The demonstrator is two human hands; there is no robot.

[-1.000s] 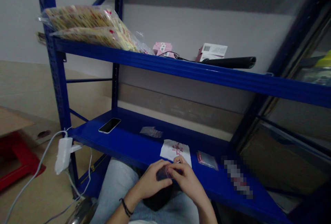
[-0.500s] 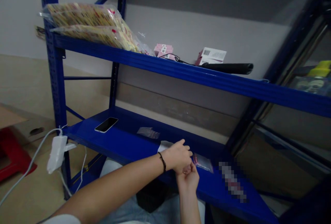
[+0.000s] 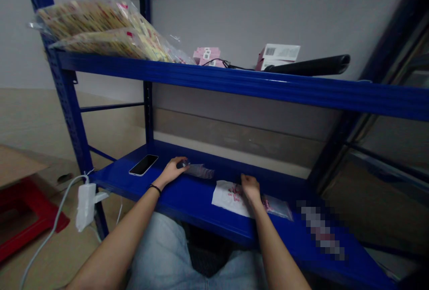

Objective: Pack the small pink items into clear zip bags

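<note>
My left hand [image 3: 171, 170] is at the left end of a few clear plastic bags [image 3: 203, 172], its thumb and fingers closed on their edge. Further right, my right hand [image 3: 250, 187] is curled above a white sheet or pouch with red print [image 3: 229, 197], which lies flat on the blue shelf [image 3: 187, 197]. Whatever its fingers may hold is hidden from view. Just beyond that wrist lies a clear packet with red contents [image 3: 278, 207].
A phone [image 3: 144, 165] lies on the left of the shelf; a blurred-out strip [image 3: 321, 232] is at the right. Above are bulging plastic bags [image 3: 97, 31], pink boxes [image 3: 208, 55], white boxes [image 3: 279, 53] and a black rod-shaped thing [image 3: 311, 67]. A white power strip [image 3: 86, 207] hangs at the left post.
My hands, together before, have parted. The left has gone left to the plastic bags, and the right has risen over the white sheet, which is now mostly uncovered. The view has shifted.
</note>
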